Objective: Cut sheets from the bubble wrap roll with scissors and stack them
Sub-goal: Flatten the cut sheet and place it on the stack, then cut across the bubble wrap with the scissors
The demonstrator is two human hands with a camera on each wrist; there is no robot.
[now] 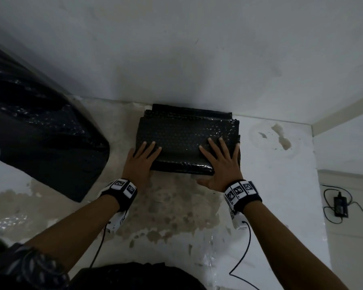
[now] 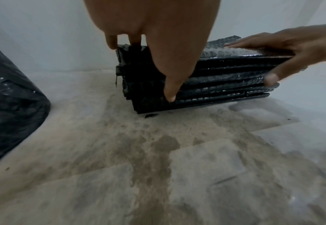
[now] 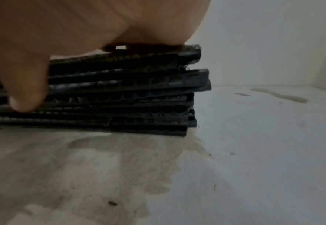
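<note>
Now squaring the stack

Sheets in the stack (image 1: 187,141) sit on the floor against the wall. My left hand (image 1: 142,159) and right hand (image 1: 220,162) press flat on top, fingers straight, thumbs down the front edge, probably to align it. Roll (image 1: 40,130) lies left.

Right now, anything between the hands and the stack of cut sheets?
Nothing visible. The left hand and right hand already lie flat on the stack, fingers on top, thumbs down its front edge. The roll lies apart, to the left.
</note>
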